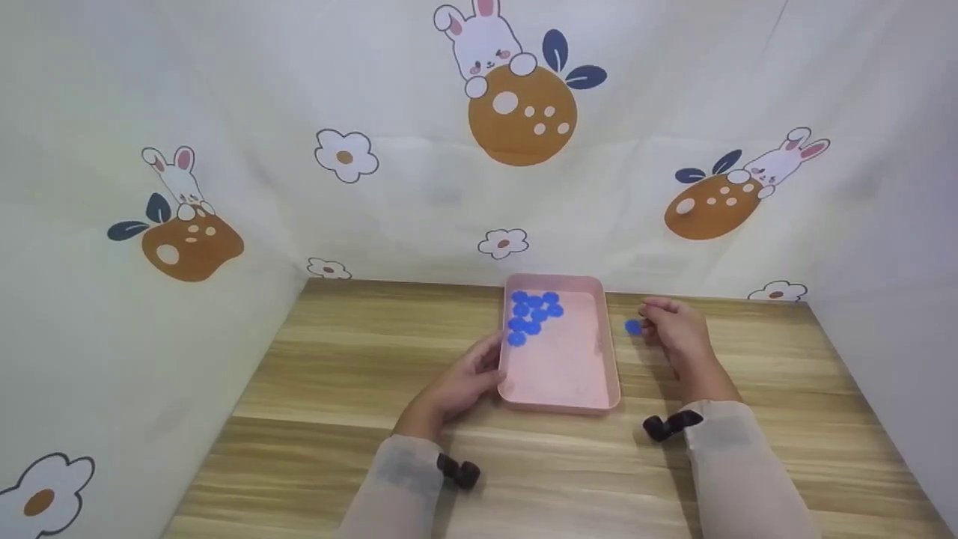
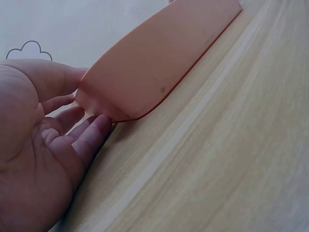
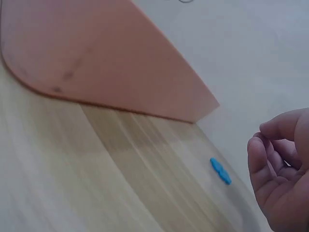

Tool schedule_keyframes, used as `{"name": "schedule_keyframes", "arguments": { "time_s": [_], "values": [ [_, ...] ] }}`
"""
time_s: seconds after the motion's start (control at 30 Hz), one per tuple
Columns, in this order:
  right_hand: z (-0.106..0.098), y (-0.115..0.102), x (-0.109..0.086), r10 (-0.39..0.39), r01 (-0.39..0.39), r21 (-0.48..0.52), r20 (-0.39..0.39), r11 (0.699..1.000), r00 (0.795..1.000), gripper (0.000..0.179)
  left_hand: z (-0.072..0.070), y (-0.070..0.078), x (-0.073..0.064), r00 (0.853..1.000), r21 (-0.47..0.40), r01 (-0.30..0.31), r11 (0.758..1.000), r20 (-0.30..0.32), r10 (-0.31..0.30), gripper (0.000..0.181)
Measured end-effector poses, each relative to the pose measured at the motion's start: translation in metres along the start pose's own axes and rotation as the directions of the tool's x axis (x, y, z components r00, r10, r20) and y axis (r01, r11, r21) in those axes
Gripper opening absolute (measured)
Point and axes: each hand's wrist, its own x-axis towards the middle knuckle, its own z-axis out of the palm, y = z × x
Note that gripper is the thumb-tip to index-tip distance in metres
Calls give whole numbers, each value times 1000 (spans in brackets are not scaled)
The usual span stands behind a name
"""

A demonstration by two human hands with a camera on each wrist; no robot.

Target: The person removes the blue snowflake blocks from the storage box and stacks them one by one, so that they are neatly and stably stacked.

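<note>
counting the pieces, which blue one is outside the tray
The blue piece between the pink tray and the right hand; the other blue pieces lie inside the tray.

We are counting ten flat blue scalloped pieces (image 1: 532, 328): nine inside one pink rectangular tray (image 1: 557, 374), one outside. We are also seeing two bare hands (image 1: 465, 380), two pale fabric sleeves (image 1: 748, 464), two black wrist devices (image 1: 658, 428), three printed white rabbits (image 1: 485, 45), three printed orange-brown fruits (image 1: 516, 135) and five printed white flowers (image 1: 359, 159).
</note>
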Motion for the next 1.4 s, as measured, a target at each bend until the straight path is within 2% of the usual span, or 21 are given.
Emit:
{"name": "schedule_keyframes", "arguments": {
  "time_s": [0.2, 0.4, 0.5, 0.6, 0.7, 0.87, 1.2, 1.4],
  "values": [
    [9, -21, -11, -37, 36, 34, 42, 999, 998, 42, -1, 0, 1, 1000, 18, 5, 1000, -2, -5, 72],
    [32, -39, -28, -163, 153, 117, 80, 981, 983, 25, -1, -2, 1, 1000, 48, 9, 999, -10, -8, 71],
    [45, -48, -30, -218, 207, 107, 106, 972, 970, 24, -1, -1, 1, 1000, 32, 0, 999, -6, 0, 72],
    [57, -57, -29, -239, 231, 75, 125, 970, 963, 26, -1, 0, 1, 1000, 0, -13, 1000, 2, 13, 72],
    [67, -63, -24, -226, 225, 26, 142, 974, 964, 33, 0, 1, 1, 1000, -24, -20, 1000, 7, 20, 73],
    [78, -66, -13, -168, 175, -28, 172, 984, 971, 42, 0, -1, 1, 1000, -15, -19, 1000, 4, 19, 73],
    [96, -58, 10, -80, 88, -26, 210, 996, 974, 40, 2, -3, 1, 1000, -18, -9, 1000, -10, 8, 73],
    [104, -46, 22, -50, 80, -132, 212, 988, 976, 34, 1, -1, 0, 1000, -2, 15, 1000, -4, -15, 73]
  ]
}}
